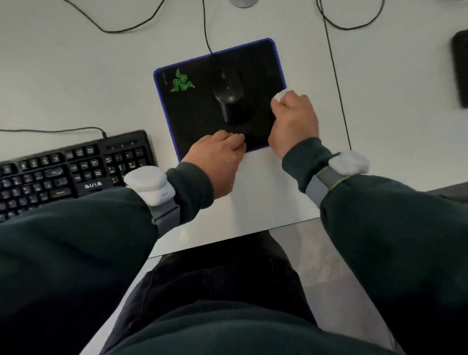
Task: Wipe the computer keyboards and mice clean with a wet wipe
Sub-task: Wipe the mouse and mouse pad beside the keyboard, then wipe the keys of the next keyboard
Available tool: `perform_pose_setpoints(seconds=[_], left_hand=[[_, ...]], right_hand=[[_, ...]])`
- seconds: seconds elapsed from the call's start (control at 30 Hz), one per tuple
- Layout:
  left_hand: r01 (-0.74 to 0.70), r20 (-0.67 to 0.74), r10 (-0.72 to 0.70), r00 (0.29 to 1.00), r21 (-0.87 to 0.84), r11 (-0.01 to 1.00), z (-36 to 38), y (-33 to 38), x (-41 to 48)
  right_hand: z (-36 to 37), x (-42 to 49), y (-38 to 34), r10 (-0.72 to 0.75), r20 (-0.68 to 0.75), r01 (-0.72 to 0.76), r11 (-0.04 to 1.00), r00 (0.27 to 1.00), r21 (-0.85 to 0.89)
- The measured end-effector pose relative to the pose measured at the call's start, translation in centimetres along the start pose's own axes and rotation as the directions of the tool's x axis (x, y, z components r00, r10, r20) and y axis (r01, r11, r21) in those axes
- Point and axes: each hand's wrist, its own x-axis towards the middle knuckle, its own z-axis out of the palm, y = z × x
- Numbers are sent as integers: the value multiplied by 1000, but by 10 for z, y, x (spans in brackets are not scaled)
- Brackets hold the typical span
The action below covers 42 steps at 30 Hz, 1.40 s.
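A black wired mouse [229, 97] lies on a black mouse pad [192, 111] with a blue border and a green logo. My right hand [293, 121] grips a bunched white wet wipe [279, 95] at the pad's right edge, just right of the mouse and apart from it. Near the pad's front edge, my left hand [217, 157] rests with its fingers curled on the pad's surface, below the mouse. A black keyboard [73, 169] lies at the left, partly hidden by my left sleeve.
The white desk [266, 202] has its front edge close to my body. Black cables [334, 71] run across it behind and to the right of the pad. A dark object [459, 71] sits at the right edge. A round grey stand base [241, 2] shows at the top.
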Motion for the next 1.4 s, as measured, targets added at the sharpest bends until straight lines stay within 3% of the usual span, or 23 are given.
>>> perform_pose_setpoints(seconds=[0.1, 0.13, 0.2, 0.27, 0.33, 0.4, 0.47, 0.53, 0.6, 0.7, 0.77, 1.0, 1.2, 1.27, 1.4], left_hand=[[-8, 26, 8, 1000, -11, 1000, -3, 8, -6], [-21, 21, 21, 1000, 0, 1000, -6, 8, -8], [-8, 15, 8, 1000, -13, 1000, -18, 14, -11], [50, 54, -44, 998, -123, 991, -28, 22, -8], [119, 56, -106, 993, -358, 926, -39, 37, -6], [151, 13, -183, 983, -626, 765, -44, 41, -3], [140, 30, -189, 982, -782, 608, -56, 52, 5], [103, 56, -117, 992, -887, 450, -74, 76, 18], [93, 67, -86, 994, -934, 345, -93, 103, 29], [90, 65, -94, 993, -949, 301, -110, 136, 46], [113, 95, -79, 992, -955, 274, -117, 166, 62], [192, 170, -106, 980, -946, 262, -118, 250, 123], [226, 123, -238, 963, -852, 473, -111, 332, 191], [243, 111, -269, 957, -813, 529, -111, 349, 209], [222, 43, -300, 953, -774, 593, -110, 364, 232]], right_hand=[[5, -32, -33, -194, 61, 195, 980, 979, -22], [1, -41, -44, -197, 117, 198, 980, 973, 2], [-14, -46, -54, -21, 242, 17, 1000, 970, 18], [-32, -42, -48, 234, 273, -249, 968, 933, 21], [-61, -49, -36, 451, 288, -508, 844, 845, 170], [-82, -51, -32, 595, 336, -682, 604, 730, 412], [-107, -54, -27, 633, 421, -738, 393, 650, 549], [-139, -60, -13, 657, 467, -754, 246, 592, 610], [-160, -69, 6, 682, 448, -727, 180, 578, 663], [-173, -84, 35, 737, 376, -671, 139, 561, 728], [-178, -98, 63, 784, 349, -639, 77, 514, 766], [-173, -129, 161, 789, 390, -545, -85, 475, 834], [-167, -134, 261, 709, 500, -618, -114, 497, 778], [-172, -129, 290, 679, 528, -660, -83, 511, 746], [-179, -117, 327, 600, 542, -735, 118, 589, 667]])
